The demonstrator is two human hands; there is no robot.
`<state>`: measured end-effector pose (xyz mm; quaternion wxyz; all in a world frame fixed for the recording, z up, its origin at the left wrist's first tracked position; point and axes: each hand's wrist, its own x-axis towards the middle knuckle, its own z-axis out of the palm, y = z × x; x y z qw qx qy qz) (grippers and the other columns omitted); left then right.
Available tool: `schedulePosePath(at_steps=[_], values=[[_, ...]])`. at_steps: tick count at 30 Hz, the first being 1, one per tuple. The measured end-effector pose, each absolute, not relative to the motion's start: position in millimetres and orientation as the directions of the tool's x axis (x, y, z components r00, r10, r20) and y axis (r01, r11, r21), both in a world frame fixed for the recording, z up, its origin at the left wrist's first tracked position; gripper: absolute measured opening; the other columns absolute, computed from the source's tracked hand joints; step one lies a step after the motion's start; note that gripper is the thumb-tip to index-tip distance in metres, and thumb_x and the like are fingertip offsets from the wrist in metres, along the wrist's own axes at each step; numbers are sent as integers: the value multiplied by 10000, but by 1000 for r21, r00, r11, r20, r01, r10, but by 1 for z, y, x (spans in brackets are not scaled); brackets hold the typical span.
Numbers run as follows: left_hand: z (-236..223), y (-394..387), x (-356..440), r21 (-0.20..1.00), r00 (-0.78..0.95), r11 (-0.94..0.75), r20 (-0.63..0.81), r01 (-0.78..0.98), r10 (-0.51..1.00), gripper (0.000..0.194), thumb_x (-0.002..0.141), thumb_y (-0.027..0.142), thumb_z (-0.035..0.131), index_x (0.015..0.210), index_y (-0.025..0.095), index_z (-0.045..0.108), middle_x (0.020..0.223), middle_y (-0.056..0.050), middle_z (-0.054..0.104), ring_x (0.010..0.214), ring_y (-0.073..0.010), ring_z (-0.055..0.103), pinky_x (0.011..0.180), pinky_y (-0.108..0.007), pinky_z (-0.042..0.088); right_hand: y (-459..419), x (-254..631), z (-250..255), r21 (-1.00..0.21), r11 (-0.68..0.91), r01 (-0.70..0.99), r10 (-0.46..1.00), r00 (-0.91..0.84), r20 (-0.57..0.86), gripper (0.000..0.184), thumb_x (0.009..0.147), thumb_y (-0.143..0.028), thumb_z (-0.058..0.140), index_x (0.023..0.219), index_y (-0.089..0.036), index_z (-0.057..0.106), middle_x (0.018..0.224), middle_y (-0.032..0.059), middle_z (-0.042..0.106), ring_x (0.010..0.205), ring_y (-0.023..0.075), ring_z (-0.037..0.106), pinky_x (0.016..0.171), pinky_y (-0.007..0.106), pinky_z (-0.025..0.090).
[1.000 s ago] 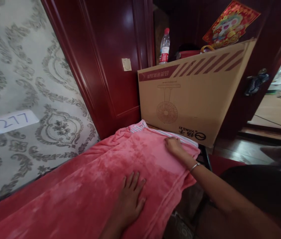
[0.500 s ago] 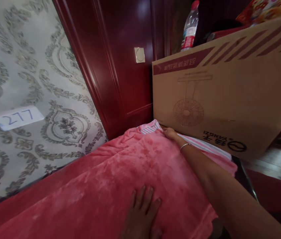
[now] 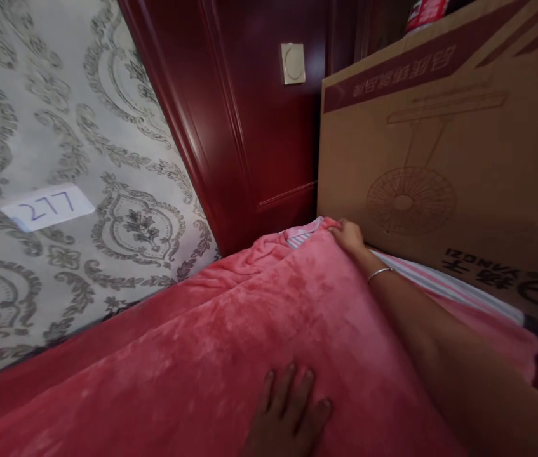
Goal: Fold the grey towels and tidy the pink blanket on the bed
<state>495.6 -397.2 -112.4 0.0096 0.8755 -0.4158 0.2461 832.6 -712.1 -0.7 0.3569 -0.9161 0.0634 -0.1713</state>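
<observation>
A pink plush blanket spreads over the surface in front of me, its far part wrinkled and a striped edging showing at the far corner. My left hand lies on the blanket near the bottom of the view, palm down with fingers spread. Further off, my right hand pinches the blanket's far right corner, close to the cardboard box. A thin silver bracelet circles the right wrist. Below the right forearm, a striped border of pink cloth runs along the box's base.
The large cardboard box with a printed fan picture stands at the right. A bottle is partly visible on top. Behind are a dark red wood panel with a square switch, and patterned wallpaper bearing a paper marked 277.
My right hand has pulled the blanket's far corner up and over, covering part of the striped edging. The left hand stays flat on the blanket. The view has tilted down and moved closer.
</observation>
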Motion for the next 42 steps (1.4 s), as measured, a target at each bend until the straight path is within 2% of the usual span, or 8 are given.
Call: schedulePosePath(at_steps=[6, 14, 17, 21, 27, 32, 37, 42], values=[[-117, -402, 485, -210, 608, -736, 445, -643, -658, 585, 942, 411, 634, 1498, 406, 452, 1604, -37, 414, 1514, -313, 326, 1253, -612, 271, -716, 835, -29, -492, -870, -25, -161, 959, 235, 389, 965, -364, 609, 1287, -153, 661, 1188, 171, 716, 1096, 292, 662, 852, 312, 480], [-104, -415, 476, -189, 647, -776, 454, -602, -613, 540, 943, 332, 645, 1458, 409, 504, 1596, -12, 417, 1524, -296, 291, 1264, -602, 241, -723, 842, -25, -525, -845, -99, -159, 985, 70, 512, 1015, -506, 508, 1308, -121, 676, 1252, 202, 694, 1161, 317, 651, 875, 327, 487], [-88, -405, 476, -89, 675, -784, 454, -615, -581, 650, 947, 318, 625, 1544, 413, 385, 1604, -14, 407, 1507, -284, 342, 1247, -559, 315, -738, 842, -17, -545, -828, -134, -163, 987, 6, 600, 1047, -535, 405, 1211, -58, 730, 1167, 229, 719, 1079, 315, 685, 847, 339, 508], [-62, -385, 476, 85, 765, -870, 522, -486, -377, 755, 946, 274, 565, 1614, 392, 233, 1602, -35, 434, 1439, -299, 467, 1178, -529, 450, -758, 836, -12, -575, -803, -155, -107, 987, -117, 555, 1016, -547, 498, 1176, -82, 756, 1070, 181, 755, 889, 268, 722, 763, 329, 535], [-44, -368, 472, 272, 860, -942, 510, -197, -33, 769, 969, 304, 496, 1637, 368, 119, 1690, -23, 265, 1492, -331, 383, 1162, -576, 450, -758, 841, -16, -528, -842, -113, -47, 990, -137, 451, 994, -455, 593, 1205, -89, 750, 1264, 191, 697, 1139, 288, 674, 905, 304, 503], [-27, -308, 499, 127, 900, -975, 421, -181, -113, 646, 984, 405, 410, 1612, 332, 275, 1658, -32, 350, 1533, -288, 309, 1240, -581, 290, -753, 845, -19, -496, -863, -95, -38, 992, -124, 469, 1015, -448, 544, 1237, -81, 734, 1292, 195, 682, 1168, 299, 664, 922, 316, 500], [-17, -260, 539, -6, 964, -983, 198, 181, 176, 703, 952, 503, 352, 1573, 175, 385, 1665, -154, 294, 1550, -361, 238, 1210, -673, 216, -751, 843, -22, -481, -869, -116, -97, 993, -65, 481, 967, -479, 622, 1221, -89, 743, 1237, 197, 708, 1131, 312, 680, 856, 296, 507], [-32, -259, 543, -88, 967, -964, 74, 249, 243, 741, 945, 537, 295, 1606, 201, 302, 1699, -129, 186, 1571, -355, 156, 1199, -671, 213, -748, 834, -29, -479, -863, -162, -191, 982, 10, 437, 1015, -440, 530, 1218, -117, 743, 1233, 182, 712, 1132, 291, 675, 806, 261, 490]])
